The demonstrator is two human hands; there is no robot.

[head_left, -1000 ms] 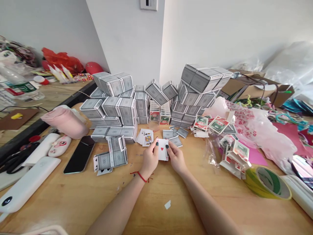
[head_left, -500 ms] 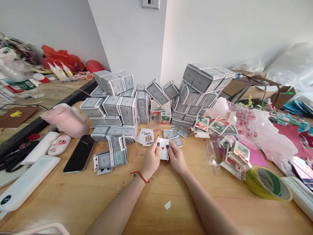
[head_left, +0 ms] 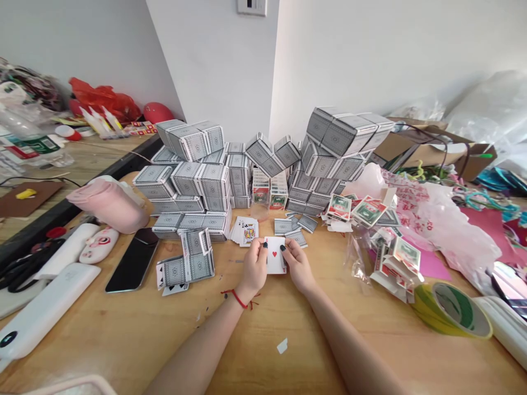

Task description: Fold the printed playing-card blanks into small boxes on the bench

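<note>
An ace of hearts playing card [head_left: 275, 255] faces me, upright between my two hands. My left hand [head_left: 254, 267], with a red string bracelet at the wrist, pinches the card's left edge, thumb on its face. On the opposite edge my right hand [head_left: 299, 265] grips it the same way. Whether more cards lie behind it is hidden. Just beyond are face-up cards [head_left: 246, 231] with a king on top, and several face-down cards [head_left: 290, 227]. To the left sits a folded-card piece [head_left: 187, 262] with grey patterned backs.
Stacked blocks of grey-backed cards [head_left: 200, 178] rise at the back left, and more blocks [head_left: 335, 144] at the back right. A phone [head_left: 132, 260] lies left. Card boxes [head_left: 401, 258] and yellow tape [head_left: 420, 308] are on the right. A paper scrap [head_left: 282, 345] lies in front.
Both hands have brought the card slightly lower and nearer to me, and its face now shows wider. The left thumb has shifted on the card. The surrounding stacks stay put.
</note>
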